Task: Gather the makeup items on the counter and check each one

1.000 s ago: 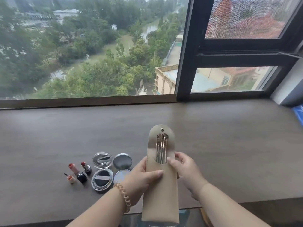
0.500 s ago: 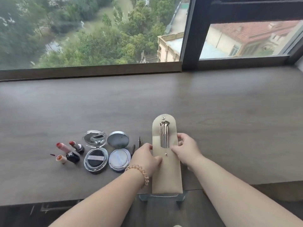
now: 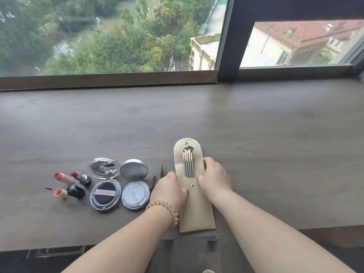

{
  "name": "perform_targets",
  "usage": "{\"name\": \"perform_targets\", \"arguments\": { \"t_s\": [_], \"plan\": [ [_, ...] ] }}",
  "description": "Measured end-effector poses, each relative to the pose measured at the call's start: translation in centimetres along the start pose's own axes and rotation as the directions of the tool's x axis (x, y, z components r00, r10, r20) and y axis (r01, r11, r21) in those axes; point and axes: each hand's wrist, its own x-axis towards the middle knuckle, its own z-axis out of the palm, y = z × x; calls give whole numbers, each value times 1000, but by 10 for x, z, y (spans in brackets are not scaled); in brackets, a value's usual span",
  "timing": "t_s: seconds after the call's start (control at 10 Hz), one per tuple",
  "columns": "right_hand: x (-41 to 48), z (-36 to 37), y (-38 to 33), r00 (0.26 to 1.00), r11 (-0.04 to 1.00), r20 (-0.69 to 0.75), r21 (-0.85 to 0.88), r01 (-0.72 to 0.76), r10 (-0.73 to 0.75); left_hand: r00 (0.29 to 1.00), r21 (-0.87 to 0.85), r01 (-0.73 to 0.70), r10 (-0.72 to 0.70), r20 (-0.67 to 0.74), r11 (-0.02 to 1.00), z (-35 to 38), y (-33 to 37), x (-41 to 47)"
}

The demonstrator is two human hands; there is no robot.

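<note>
A beige brush pouch lies flat on the wooden counter, its flap open, with several thin makeup brushes sticking out of its pocket. My left hand rests on the pouch's left edge and my right hand grips its right edge. To the left stand two open compacts, one with a black puff and one with a white insert. Two uncapped lipsticks and a small tube lie further left. Dark pencils lie beside my left hand.
A large window with a dark frame runs along the back of the counter. The counter's front edge is close to me, and the pouch's bottom end reaches it.
The pouch was held upright in the air; both hands have lowered it and laid it flat on the counter. The camera has tilted downward.
</note>
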Motion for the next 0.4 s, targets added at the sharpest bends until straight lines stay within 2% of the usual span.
{"name": "perform_targets", "arguments": {
  "t_s": [0.2, 0.3, 0.4],
  "plan": [
    [-5, -8, 3, 999, 996, 24, -90, 27, -25, 997, 106, -55, 60, -38, 993, -6, 7, -4],
    [-11, -20, 3, 998, 993, 42, -102, 56, -52, 997, 102, -57, 61, -38, 993, -16, 13, -9],
    [-14, -42, 5, 996, 995, -14, -44, 87, -88, 989, 108, -82, 94, -110, 991, -25, 17, -15]
  ]
}}
